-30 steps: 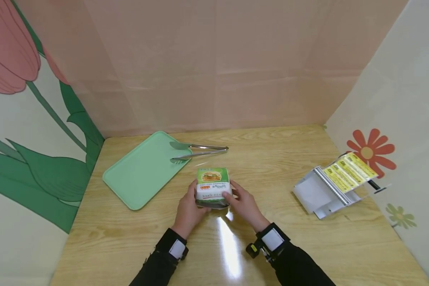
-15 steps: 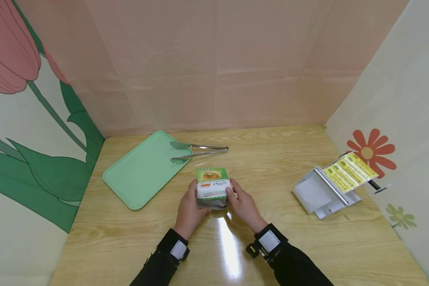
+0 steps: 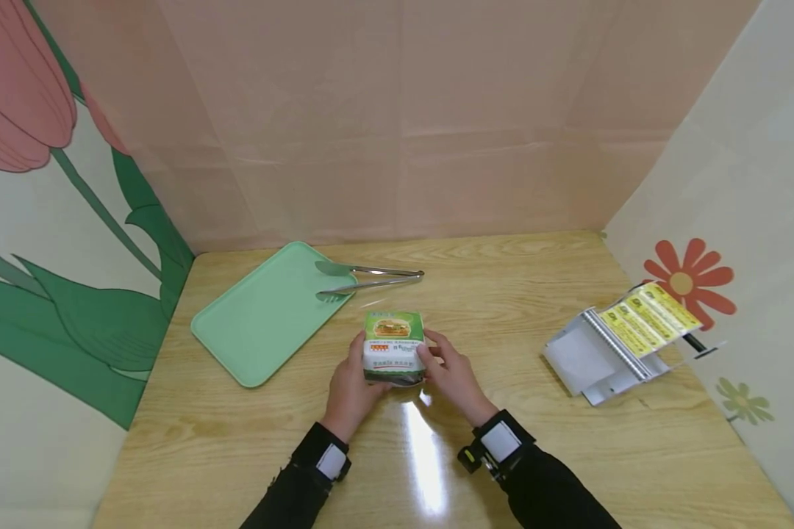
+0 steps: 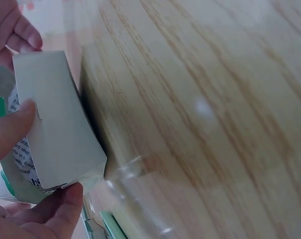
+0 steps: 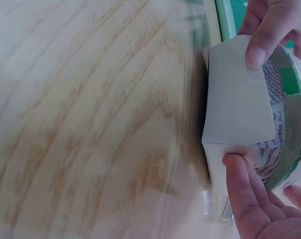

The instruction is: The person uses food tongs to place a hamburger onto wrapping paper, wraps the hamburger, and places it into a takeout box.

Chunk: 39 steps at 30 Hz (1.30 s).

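Note:
A burger box (image 3: 392, 351) with a green-and-white lid and a burger picture stands on the table between both hands. My left hand (image 3: 352, 389) grips its left side; in the right wrist view the left thumb (image 5: 257, 56) presses on the plain front flap (image 5: 235, 94). On the box's right side, my right hand (image 3: 455, 380) holds on with fingers along the side wall and the thumb up at the lid. The lid gapes at the front, as both wrist views show. Inside, printed wrapping paper (image 4: 24, 155) is visible; whatever it wraps is hidden.
A light green tray (image 3: 258, 334) lies at the back left. Metal tongs (image 3: 387, 281) rest with their tips over its right edge. At the right stands a sticker dispenser (image 3: 615, 349) with yellow labels. A pink cloth backs the wooden table (image 3: 503, 294).
The box's lid front has risen a little, then come down again. My right thumb has shifted slightly back along the lid's right edge. The left hand stays nearly in place.

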Each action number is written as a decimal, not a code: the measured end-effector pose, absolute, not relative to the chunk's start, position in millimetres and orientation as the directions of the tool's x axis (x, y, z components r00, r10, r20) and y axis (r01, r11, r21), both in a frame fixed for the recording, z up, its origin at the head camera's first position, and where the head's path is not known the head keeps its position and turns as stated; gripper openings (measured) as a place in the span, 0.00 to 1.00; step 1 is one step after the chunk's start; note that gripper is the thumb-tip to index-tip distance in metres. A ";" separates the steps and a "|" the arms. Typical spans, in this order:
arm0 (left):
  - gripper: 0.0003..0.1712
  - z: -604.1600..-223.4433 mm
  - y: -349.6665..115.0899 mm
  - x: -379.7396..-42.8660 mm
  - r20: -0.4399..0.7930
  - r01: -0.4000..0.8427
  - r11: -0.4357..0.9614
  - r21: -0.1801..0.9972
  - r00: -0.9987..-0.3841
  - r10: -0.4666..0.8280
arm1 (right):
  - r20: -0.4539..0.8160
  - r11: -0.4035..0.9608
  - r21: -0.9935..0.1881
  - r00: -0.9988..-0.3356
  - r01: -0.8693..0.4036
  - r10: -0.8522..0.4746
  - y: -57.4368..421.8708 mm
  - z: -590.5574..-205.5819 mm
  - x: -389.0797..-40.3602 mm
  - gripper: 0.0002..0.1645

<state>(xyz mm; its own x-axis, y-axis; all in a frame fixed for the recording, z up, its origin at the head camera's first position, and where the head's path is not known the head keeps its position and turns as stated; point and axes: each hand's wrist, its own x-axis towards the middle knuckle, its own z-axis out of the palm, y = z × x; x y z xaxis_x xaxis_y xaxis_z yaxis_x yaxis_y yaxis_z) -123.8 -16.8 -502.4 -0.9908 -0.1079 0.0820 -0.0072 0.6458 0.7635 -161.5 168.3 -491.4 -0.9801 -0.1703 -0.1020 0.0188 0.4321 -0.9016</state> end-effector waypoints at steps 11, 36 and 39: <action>0.53 -504.7 -19.6 -124.2 0.072 -0.016 0.665 0.747 -0.992 -0.104 | -0.106 0.403 -0.915 -0.974 0.016 -0.201 177.8 -505.5 -164.0 0.34; 0.44 -506.3 -15.4 -125.4 0.143 -0.028 0.709 0.705 -0.973 -0.180 | -0.011 0.529 -0.834 -0.954 -0.156 -0.299 174.4 -507.5 -158.9 0.56; 0.43 -506.8 -15.4 -126.2 0.155 -0.030 0.726 0.687 -0.970 -0.187 | 0.021 0.511 -0.840 -0.953 -0.181 -0.304 174.4 -509.0 -158.4 0.54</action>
